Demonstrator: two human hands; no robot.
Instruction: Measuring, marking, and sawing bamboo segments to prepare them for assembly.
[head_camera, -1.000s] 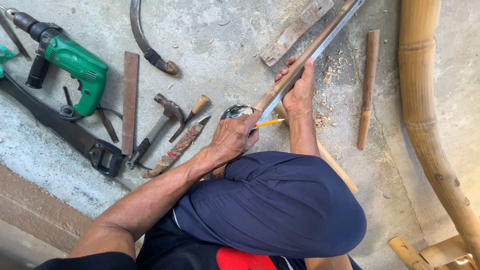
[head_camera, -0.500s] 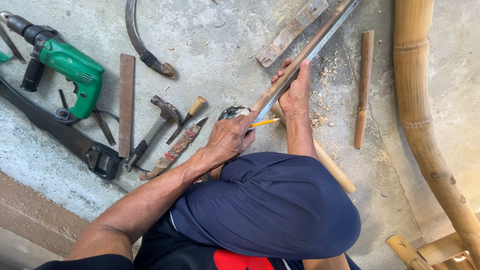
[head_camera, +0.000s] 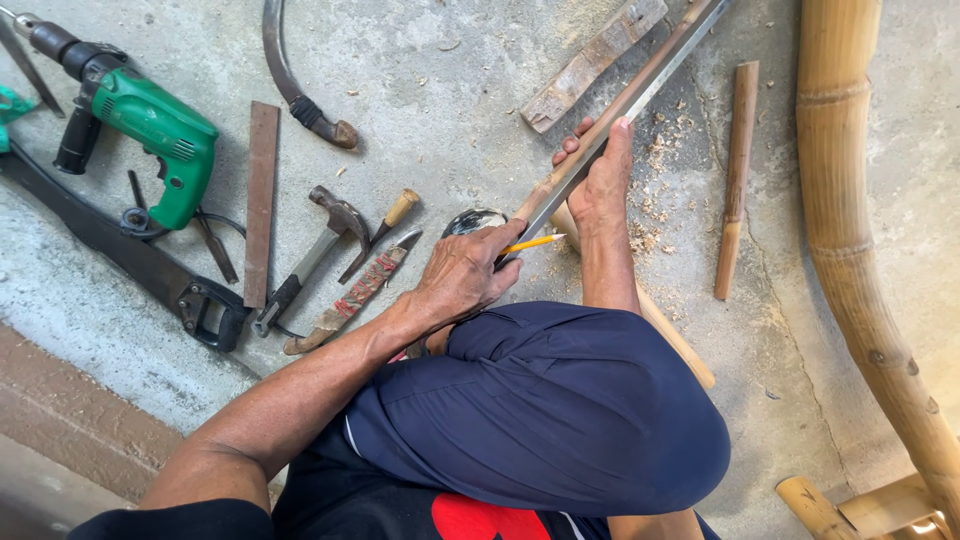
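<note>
Concrete floor (head_camera: 480, 90), tools scattered left: green drill (head_camera: 150, 130), handsaw (head_camera: 120, 255), hammer (head_camera: 310, 250). Thick bamboo pole (head_camera: 850, 230) runs down the right. Between them, a long wooden strip (head_camera: 620, 105) with a metal straightedge (head_camera: 650, 90) laid along it, slanting up and away from my knee.

Right hand (head_camera: 605, 180) pressed flat, fingers spread, pinning both. Left hand (head_camera: 465, 270), grip closed, pinching a yellow pencil (head_camera: 535, 242), its tip beside the straightedge's near end.

Risk, as I judge it: the straightedge could skid on sawdust if the pressing hand eases, spoiling the line.

Strip's far end is cut off; pencil tip contact unclear; my knee hides the near floor.
</note>
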